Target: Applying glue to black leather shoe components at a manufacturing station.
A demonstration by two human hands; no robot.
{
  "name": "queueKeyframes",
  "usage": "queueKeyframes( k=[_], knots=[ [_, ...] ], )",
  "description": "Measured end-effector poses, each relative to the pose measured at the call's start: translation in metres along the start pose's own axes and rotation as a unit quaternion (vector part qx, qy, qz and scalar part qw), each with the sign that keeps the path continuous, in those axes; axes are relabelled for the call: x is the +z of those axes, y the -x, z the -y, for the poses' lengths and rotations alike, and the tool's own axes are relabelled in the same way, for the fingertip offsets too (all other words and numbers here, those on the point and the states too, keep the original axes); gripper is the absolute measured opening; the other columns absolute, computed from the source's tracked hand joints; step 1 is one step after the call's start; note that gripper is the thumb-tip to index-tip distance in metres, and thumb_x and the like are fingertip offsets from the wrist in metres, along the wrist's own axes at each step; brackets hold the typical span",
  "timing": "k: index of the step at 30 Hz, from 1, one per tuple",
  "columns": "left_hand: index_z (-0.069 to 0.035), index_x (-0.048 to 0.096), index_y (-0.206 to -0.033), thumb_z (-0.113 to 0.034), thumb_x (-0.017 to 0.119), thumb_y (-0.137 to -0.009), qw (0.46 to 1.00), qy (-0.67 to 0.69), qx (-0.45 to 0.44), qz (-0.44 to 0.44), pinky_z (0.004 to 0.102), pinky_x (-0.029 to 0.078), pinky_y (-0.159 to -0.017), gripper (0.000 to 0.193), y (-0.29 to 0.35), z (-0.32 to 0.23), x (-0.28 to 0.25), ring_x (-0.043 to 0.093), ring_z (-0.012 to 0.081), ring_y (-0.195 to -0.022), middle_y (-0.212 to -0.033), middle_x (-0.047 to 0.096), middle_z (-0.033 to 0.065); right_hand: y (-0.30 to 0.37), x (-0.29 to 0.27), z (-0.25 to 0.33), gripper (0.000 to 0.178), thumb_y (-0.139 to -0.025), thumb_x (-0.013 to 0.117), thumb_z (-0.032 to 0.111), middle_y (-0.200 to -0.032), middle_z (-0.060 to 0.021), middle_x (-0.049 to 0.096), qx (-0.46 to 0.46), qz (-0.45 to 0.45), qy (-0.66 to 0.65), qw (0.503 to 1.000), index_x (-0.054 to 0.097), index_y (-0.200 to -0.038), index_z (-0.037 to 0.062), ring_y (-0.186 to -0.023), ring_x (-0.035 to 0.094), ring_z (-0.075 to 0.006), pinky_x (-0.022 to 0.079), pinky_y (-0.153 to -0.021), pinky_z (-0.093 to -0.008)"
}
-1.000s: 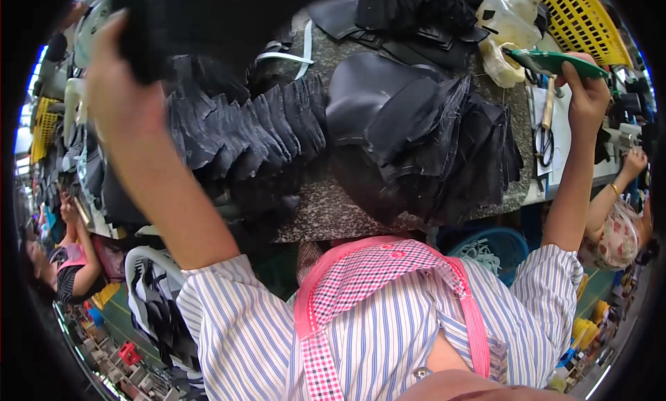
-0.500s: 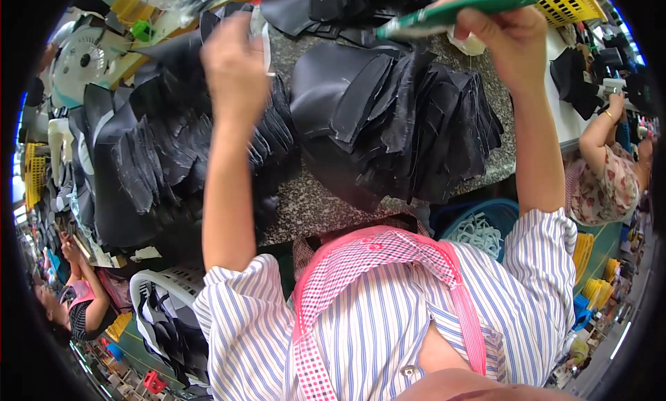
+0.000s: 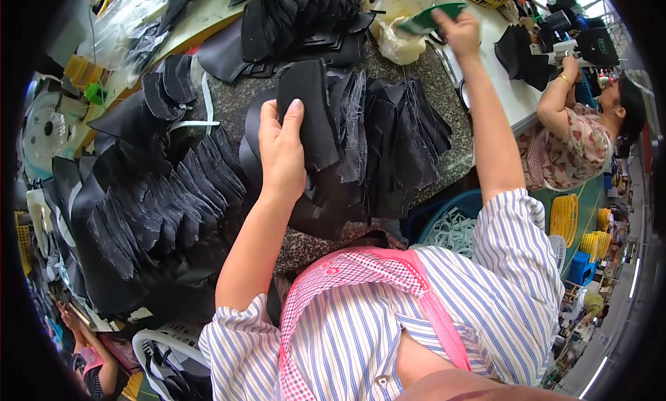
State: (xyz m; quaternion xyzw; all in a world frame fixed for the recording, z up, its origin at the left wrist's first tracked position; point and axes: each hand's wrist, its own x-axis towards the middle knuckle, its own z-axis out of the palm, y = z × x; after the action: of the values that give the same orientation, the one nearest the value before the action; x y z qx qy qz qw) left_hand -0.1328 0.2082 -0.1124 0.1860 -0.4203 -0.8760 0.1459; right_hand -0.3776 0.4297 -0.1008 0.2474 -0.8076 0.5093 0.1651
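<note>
My left hand [image 3: 283, 148] grips a black, padded-looking flat piece [image 3: 309, 116], thumb on its face and fingers mostly hidden behind it. Under and beside this piece lies a fanned stack of black cut pieces [image 3: 392, 137] with frayed edges. Farther off to the right, my right hand [image 3: 459, 35] is closed round a green-handled brush [image 3: 431, 18]. The brush's tip end points down at a cream-coloured container [image 3: 402, 44] that looks wrapped in plastic. Whether the bristles touch its contents cannot be made out.
Another long row of black pieces [image 3: 159, 193] covers the left of the speckled stone tabletop [image 3: 458, 155]. Pale strips [image 3: 208, 103] lie behind it. A blue basin of strips [image 3: 454, 227] stands below the front edge. At right, a co-worker [image 3: 576, 130] sits by a white table.
My left hand has come right, off the left row, and now holds a black piece. My right hand has carried the brush from above the stack to the cream container. The view has shifted.
</note>
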Motion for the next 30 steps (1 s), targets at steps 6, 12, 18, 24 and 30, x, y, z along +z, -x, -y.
queueKeyframes(
  k=[6,12,18,24,30],
  knots=[
    [0.000,0.047,-0.095,-0.011,0.041,-0.085,0.986,-0.014,-0.118,0.115,0.0226,0.048,-0.063,0.017,-0.005,0.005,0.004,0.056,0.0104,-0.069,-0.082,0.057,0.0050,0.012,-0.030,-0.015,0.013,-0.072,0.064,0.015,-0.061,-0.0002,0.058,0.064,-0.018,-0.029,0.997,0.059,-0.071,0.0032,-0.046,0.048,-0.0048,0.037,-0.043,-0.0174],
    [0.001,0.048,-0.093,-0.011,0.040,-0.085,0.993,0.023,-0.086,0.079,0.0203,0.045,-0.063,0.017,0.003,0.011,0.015,0.053,0.0070,-0.069,-0.081,0.056,0.0041,0.034,-0.024,0.098,0.012,-0.079,0.054,0.009,-0.073,-0.0067,0.057,-0.032,0.049,-0.257,0.965,0.053,-0.085,-0.0022,-0.058,0.051,-0.0109,0.039,-0.048,-0.0219],
    [0.001,0.047,-0.095,-0.011,0.039,-0.086,0.992,0.031,-0.077,0.094,0.0221,0.046,-0.065,0.017,-0.003,0.015,0.008,0.054,0.0087,-0.071,-0.084,0.056,0.0052,0.050,0.030,0.136,0.005,-0.071,0.059,0.001,-0.070,-0.0043,0.058,-0.157,0.265,-0.079,0.948,0.059,-0.076,0.0013,-0.061,0.055,-0.0100,0.043,-0.054,-0.0208],
    [0.001,0.046,-0.096,-0.011,0.038,-0.086,0.989,0.049,-0.079,0.115,0.0234,0.048,-0.065,0.017,-0.006,0.019,0.000,0.056,0.0103,-0.072,-0.085,0.056,0.0064,0.053,0.020,0.167,0.008,-0.065,0.063,0.003,-0.064,-0.0049,0.056,-0.188,0.501,-0.126,0.835,0.059,-0.072,0.0027,-0.061,0.056,-0.0169,0.044,-0.055,-0.0246],
    [-0.001,0.046,-0.095,-0.011,0.039,-0.086,0.987,0.051,-0.094,0.124,0.0227,0.048,-0.063,0.015,-0.006,0.021,-0.002,0.056,0.0097,-0.070,-0.084,0.056,0.0056,0.058,0.024,0.168,0.012,-0.062,0.065,0.005,-0.064,-0.0059,0.055,-0.224,0.543,-0.100,0.803,0.056,-0.070,0.0043,-0.059,0.055,-0.0202,0.043,-0.055,-0.0267]
  ],
)
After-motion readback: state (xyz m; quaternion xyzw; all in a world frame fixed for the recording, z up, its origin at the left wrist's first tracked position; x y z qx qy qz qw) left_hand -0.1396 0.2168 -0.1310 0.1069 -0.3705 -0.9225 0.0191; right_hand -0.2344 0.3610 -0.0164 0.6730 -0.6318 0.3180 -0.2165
